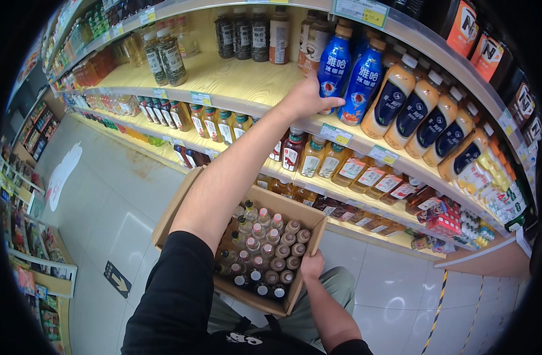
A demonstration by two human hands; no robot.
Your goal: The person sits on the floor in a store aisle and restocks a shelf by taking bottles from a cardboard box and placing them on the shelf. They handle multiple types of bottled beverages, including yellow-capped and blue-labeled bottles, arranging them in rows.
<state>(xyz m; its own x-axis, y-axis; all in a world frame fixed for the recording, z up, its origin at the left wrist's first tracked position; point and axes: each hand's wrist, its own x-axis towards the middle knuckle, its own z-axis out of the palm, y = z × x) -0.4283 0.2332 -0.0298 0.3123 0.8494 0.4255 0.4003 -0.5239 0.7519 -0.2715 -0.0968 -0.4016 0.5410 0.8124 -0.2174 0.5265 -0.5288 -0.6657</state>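
Note:
My left hand (313, 98) reaches up to the shelf, its thumb across the lower front of a blue plastic coffee bottle (335, 66) with a tan cap. The fingers go round the bottle's left side and are partly hidden. A second blue bottle (361, 84) stands just to its right, and brown-labelled bottles (317, 42) stand behind. Down in front of me, my right hand (313, 265) grips the right side of an open cardboard box (308, 230). Several upright bottles (266, 248) with pink, brown, white and dark caps stand inside it. My left forearm covers the box's left part.
Two dark-labelled bottles (166, 57) stand near the front of the wooden shelf (235, 82). A row of tan bottles (413, 104) stands right of the blue ones. Lower shelves hold juice bottles (313, 155). A tiled floor (377, 284) and another display shelf (44, 262) are around.

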